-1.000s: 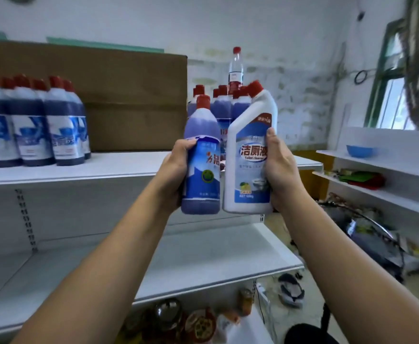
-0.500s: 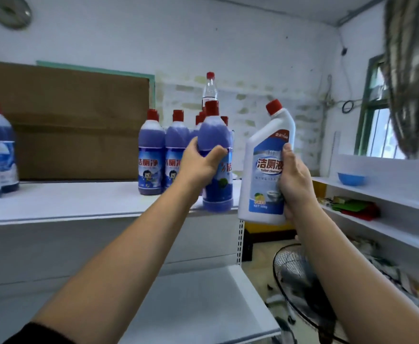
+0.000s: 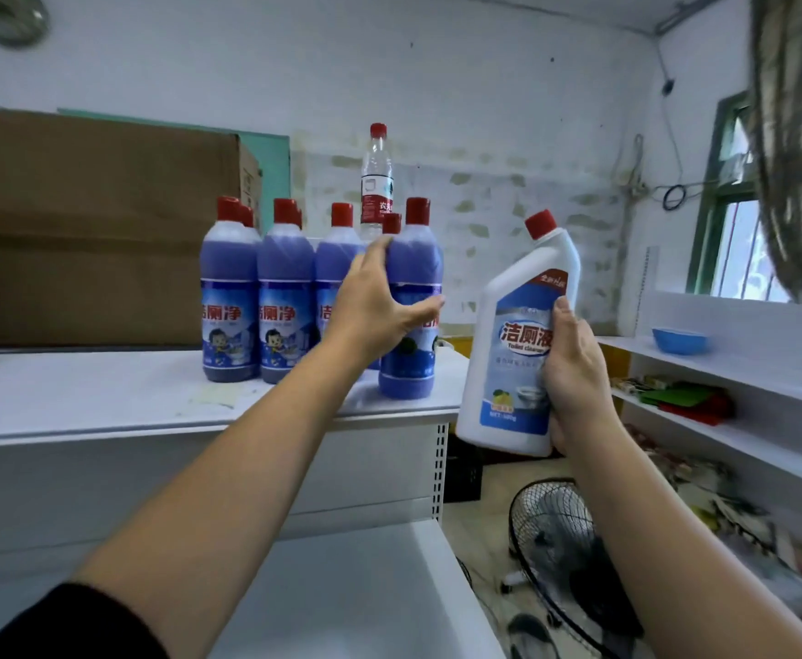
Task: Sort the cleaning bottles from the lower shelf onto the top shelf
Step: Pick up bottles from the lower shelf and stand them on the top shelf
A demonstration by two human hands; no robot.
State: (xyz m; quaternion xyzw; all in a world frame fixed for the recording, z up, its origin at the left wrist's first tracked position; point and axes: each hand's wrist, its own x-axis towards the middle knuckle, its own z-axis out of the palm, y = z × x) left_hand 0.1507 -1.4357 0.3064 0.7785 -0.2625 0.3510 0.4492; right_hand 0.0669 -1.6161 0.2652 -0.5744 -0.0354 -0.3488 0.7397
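Observation:
A purple cleaning bottle (image 3: 413,368) with a red cap stands upright near the right front edge of the white top shelf (image 3: 104,401). My left hand (image 3: 375,311) grips its middle, fingers on its left side and thumb across the label. My right hand (image 3: 574,378) holds a white toilet-cleaner bottle (image 3: 513,373) with a red angled cap, tilted in the air just off the shelf's right end. Three more purple bottles (image 3: 285,297) stand in a row to the left of the held one, with others behind. The white lower shelf (image 3: 342,601) shows below.
A clear water bottle (image 3: 377,183) stands behind the purple row. A large cardboard box (image 3: 94,230) fills the back left of the top shelf. A floor fan (image 3: 560,554) lies below right. White side shelves (image 3: 746,373) on the right carry a blue bowl (image 3: 680,340).
Both hands rose from the lower shelf with their bottles. The purple bottle now stands on the top shelf beside the row. The white bottle stays in the air to the right.

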